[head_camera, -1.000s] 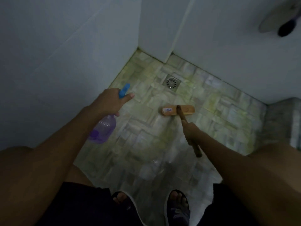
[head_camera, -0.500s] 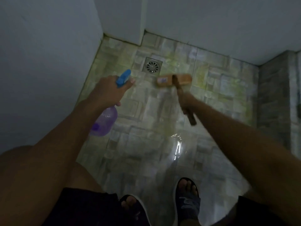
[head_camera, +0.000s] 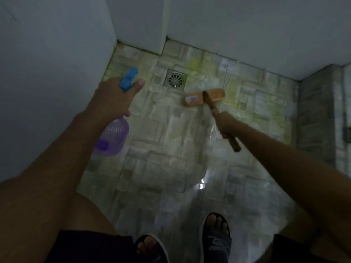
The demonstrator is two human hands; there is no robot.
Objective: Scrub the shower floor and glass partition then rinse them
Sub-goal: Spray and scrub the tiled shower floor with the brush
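Observation:
My left hand (head_camera: 114, 97) grips a spray bottle (head_camera: 112, 136) with a purple body and a blue trigger head, held above the left side of the shower floor (head_camera: 171, 152). My right hand (head_camera: 227, 124) is closed around the wooden handle of a scrub brush (head_camera: 204, 97). The brush's orange-brown head rests on the wet, stone-patterned tiles just right of the square metal drain (head_camera: 175, 79). Yellow-green stains mark the tiles around the brush head and along the back wall.
White walls (head_camera: 47, 73) close in the floor on the left and at the back, with a corner jutting out behind the drain. A grey tiled kerb (head_camera: 315, 114) bounds the right side. My feet in dark sandals (head_camera: 215, 238) stand at the near edge.
The brush head has shifted from beside the drain toward the right and a little nearer. The view has tilted slightly downward. The spray bottle stays held in about the same place.

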